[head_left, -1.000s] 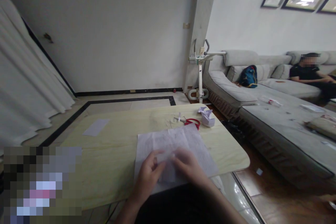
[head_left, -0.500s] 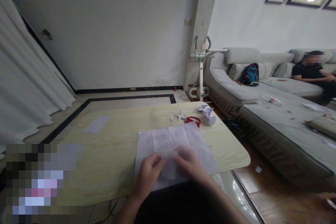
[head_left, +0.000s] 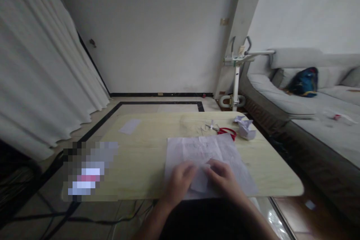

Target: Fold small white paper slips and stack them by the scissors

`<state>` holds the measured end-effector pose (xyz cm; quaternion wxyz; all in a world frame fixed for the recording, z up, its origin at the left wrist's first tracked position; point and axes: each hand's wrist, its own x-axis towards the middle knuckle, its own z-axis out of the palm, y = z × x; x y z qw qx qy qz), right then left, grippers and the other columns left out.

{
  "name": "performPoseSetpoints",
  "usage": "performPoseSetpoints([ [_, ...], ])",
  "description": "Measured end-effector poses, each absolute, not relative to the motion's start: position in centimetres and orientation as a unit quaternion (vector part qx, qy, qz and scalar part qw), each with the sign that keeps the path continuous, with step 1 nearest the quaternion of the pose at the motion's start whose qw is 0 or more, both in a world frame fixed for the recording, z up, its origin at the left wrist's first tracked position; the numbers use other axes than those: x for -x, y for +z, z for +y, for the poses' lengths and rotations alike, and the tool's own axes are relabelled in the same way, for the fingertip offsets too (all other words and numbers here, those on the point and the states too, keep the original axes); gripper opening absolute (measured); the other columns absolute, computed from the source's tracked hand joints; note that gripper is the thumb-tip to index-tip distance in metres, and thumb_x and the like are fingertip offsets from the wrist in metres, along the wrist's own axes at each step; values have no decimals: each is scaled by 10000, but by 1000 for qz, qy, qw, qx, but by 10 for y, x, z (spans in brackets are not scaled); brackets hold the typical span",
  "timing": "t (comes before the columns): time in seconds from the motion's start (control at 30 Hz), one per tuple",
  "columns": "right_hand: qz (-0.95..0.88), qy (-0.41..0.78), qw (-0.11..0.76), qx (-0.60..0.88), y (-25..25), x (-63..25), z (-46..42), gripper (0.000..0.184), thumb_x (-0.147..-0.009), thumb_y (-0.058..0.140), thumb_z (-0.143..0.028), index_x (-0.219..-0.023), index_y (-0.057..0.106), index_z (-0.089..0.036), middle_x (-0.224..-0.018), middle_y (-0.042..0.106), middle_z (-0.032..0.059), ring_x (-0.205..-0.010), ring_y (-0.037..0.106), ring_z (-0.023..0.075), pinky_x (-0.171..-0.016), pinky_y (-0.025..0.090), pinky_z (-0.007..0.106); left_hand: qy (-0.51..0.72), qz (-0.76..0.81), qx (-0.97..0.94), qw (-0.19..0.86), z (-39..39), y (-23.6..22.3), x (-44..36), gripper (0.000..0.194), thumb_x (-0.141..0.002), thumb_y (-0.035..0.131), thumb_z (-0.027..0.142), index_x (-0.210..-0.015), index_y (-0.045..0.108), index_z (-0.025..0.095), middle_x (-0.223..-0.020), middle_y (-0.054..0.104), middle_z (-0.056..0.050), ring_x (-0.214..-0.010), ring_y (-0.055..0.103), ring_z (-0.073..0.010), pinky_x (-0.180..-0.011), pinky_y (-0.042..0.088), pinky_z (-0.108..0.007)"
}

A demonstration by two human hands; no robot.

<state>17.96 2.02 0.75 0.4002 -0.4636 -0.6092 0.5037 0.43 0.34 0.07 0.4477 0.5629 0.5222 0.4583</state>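
Observation:
Over the near right part of a light wooden table [head_left: 140,161] lies a large creased white sheet [head_left: 194,144] with faint marks on it. Above this sheet, a small piece of white paper [head_left: 200,183] is between my two hands, blurred by motion. My left hand [head_left: 180,180] has its fingers closed at the paper's left side. Thumb and fingers of my right hand [head_left: 222,175] are pinched at its right side. Red-handled scissors [head_left: 227,132] lie just beyond the sheet's far edge, and crumpled or folded paper [head_left: 246,130] sits right of them.
Thin scraps [head_left: 203,130] lie by the scissors' blades. At the table's far left is a flat paper piece [head_left: 129,126]; a blurred-out screen [head_left: 88,176] is at the near left. A grey sofa [head_left: 317,135] and white exercise machine [head_left: 236,78] stand beyond, with cables [head_left: 92,219] below left.
The view has turned left, so the table and sofa shift rightward and the seated person is out of frame. Both hands stay together over the sheet with the small paper.

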Motion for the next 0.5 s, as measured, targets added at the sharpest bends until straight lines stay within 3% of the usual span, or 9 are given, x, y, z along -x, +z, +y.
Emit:
performPoseSetpoints([
  [0.27,-606,514,404,452,6,-177,20,430,-811,633,-595,-728,586,-176,-570,453,-51,-517,401,106,-464,315,226,432,524,-582,448,6,5,-1,248,-855,576,377,-768,701,182,-673,653,4,-668,596,-194,-600,454,-235],
  [0.5,-617,501,399,457,3,-180,20,366,-844,632,-515,-737,593,-167,-603,471,-41,-551,423,113,-489,330,229,425,544,-587,423,4,6,-1,265,-863,559,385,-734,669,181,-645,608,14,-652,562,-181,-586,453,-226],
])
